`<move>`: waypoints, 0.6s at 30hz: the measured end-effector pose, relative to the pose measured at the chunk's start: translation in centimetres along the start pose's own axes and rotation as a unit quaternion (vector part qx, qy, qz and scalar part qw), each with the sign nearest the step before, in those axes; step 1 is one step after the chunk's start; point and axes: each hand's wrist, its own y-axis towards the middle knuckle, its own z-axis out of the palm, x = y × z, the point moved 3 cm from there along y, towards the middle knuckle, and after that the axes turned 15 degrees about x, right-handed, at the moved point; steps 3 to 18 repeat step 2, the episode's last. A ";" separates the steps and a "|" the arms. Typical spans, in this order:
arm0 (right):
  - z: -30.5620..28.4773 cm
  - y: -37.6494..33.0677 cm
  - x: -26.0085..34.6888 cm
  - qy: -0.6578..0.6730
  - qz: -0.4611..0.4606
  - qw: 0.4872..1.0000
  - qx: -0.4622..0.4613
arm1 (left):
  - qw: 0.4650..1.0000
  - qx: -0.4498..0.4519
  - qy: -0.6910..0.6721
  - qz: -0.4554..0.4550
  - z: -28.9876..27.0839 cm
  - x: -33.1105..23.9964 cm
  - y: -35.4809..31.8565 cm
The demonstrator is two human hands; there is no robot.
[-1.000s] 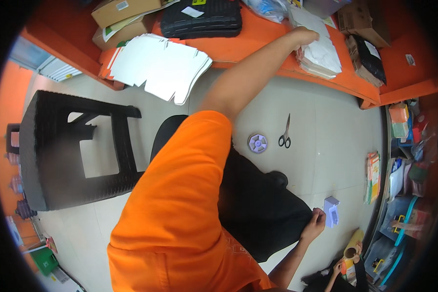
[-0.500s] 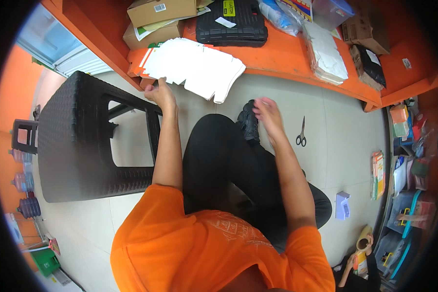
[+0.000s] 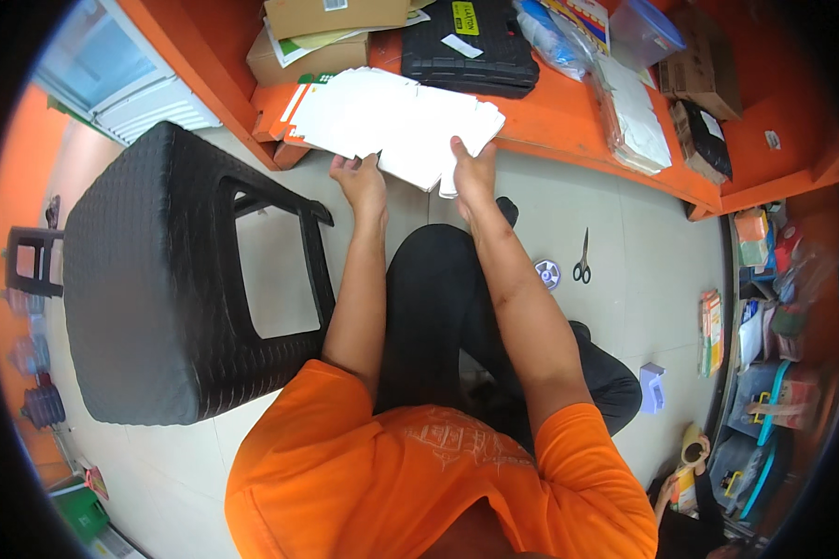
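Several flat white die-cut cardboard sheets (image 3: 396,126) lie in a loose stack on the edge of the orange bench (image 3: 569,121), overhanging toward the person, which puts their near edges within easy reach. The left hand (image 3: 362,179) has its fingers curled up around the lower left edge of the stack, thumb on top, pinching it. The right hand (image 3: 474,170) grips the lower right corner in the same way, fingers closed on the card from beneath. With one hand at each side, the wide, floppy sheets are steadied and likely kept from sliding off or bending.

Just behind the stack on the bench sit a black plastic case (image 3: 471,47) and brown cardboard boxes (image 3: 331,28), with clear bags of white material (image 3: 634,116) farther to the right.

The person, in an orange shirt and black trousers, sits on the pale tiled floor (image 3: 625,242) facing the bench. To their left stands a black woven-pattern plastic stool (image 3: 158,279). On the floor to the right lie a pair of scissors (image 3: 582,265) and a small round tape roll (image 3: 547,274), both near but apart from the right forearm, and a small pale blue box (image 3: 652,388) rests farther back beside the knee. Cluttered shelves (image 3: 764,317) line the right wall.
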 end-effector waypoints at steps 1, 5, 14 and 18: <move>0.0 0.3 0.3 0.021 -0.016 1.000 0.015 | 1.000 -0.001 0.000 0.013 0.1 0.1 0.2; 0.4 0.2 0.2 0.018 -0.015 1.000 0.018 | 1.000 -0.002 0.000 0.026 0.4 0.3 0.3; 0.4 0.2 0.2 0.018 -0.015 1.000 0.018 | 1.000 -0.002 0.000 0.026 0.4 0.3 0.3; 0.4 0.2 0.2 0.018 -0.015 1.000 0.018 | 1.000 -0.002 0.000 0.026 0.4 0.3 0.3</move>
